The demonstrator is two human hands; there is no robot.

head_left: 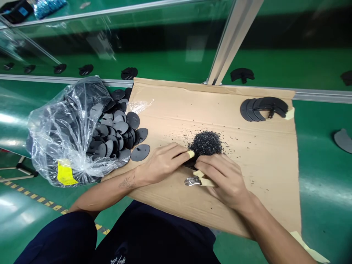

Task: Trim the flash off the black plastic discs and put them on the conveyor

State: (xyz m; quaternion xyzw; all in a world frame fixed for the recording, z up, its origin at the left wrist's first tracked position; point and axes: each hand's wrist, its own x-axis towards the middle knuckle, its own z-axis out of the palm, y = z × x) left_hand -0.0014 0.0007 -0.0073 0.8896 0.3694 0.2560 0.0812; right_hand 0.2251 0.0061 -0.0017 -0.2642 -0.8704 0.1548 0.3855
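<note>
My left hand [167, 161] is closed, thumb and fingers pinching the edge of a dark plastic piece [189, 161] that is mostly hidden by both hands. Yellow tape wraps the thumb tip. My right hand [227, 179] is wrapped round a pair of nippers [192, 180]; their metal jaws point left and the handle shows pale yellow wrapping. Its forefinger reaches toward the dark piece, but I cannot tell if it touches. Just beyond the hands rises a heap of small black plastic clippings [207, 143], with loose bits scattered around it.
Cardboard [170, 110] covers the green bench. To the left, a clear plastic bag [60, 128] spills black oval discs [121, 127]. Curved black parts [262, 109] lie stacked at the back right. An aluminium post [233, 40] and rail stand behind, with several black parts beyond.
</note>
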